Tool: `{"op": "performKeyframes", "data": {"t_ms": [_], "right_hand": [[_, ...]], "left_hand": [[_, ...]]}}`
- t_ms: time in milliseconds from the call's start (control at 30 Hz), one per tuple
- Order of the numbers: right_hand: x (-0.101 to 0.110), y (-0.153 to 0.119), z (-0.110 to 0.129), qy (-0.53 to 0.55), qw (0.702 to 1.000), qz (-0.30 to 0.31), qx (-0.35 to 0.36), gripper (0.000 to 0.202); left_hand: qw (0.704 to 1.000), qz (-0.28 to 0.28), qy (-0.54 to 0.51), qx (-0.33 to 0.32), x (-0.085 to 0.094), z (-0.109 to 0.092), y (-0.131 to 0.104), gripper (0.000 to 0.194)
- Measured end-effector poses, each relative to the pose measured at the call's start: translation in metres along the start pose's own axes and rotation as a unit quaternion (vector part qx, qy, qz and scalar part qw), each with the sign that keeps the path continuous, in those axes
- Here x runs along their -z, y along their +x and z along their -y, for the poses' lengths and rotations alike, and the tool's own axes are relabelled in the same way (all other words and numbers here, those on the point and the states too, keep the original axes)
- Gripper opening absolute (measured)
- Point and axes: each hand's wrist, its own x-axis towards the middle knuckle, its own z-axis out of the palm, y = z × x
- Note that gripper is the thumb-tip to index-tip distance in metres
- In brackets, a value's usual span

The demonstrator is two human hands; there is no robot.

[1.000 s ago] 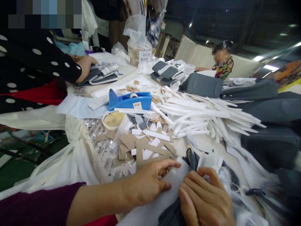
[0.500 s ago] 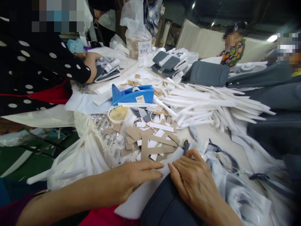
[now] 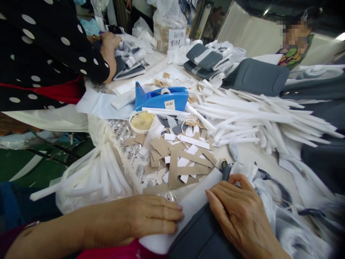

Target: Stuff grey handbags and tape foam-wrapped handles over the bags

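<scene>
Head view: cardboard (image 3: 173, 174) beyond flat left hand (image 3: 151, 216), right hand (image 3: 239, 208) spread on grey fabric (image 3: 202, 233).

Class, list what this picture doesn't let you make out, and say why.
Head view throughout:
- Dark grey padded piece: near end cut off by the bottom edge; part under the right hand.
- Left hand: palm turned away.
- Blue tape dispenser: barcode label too small to read.
- Polka-dot sleeve: wearer's head beyond the top edge.

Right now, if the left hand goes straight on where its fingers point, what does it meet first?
The left hand would likely meet the dark grey piece first, then the right hand; depth is unclear, it might pass above the grey edge.
</scene>
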Motion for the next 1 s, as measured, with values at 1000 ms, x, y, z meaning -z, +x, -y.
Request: {"op": "performKeyframes", "data": {"t_ms": [1000], "right_hand": [[0.007, -0.004, -0.006, 0.035, 0.999, -0.002, -0.024, 0.017]], "left_hand": [[0.918, -0.22, -0.291, 0.155, -0.04, 0.015, 0.055, 0.014]]}}
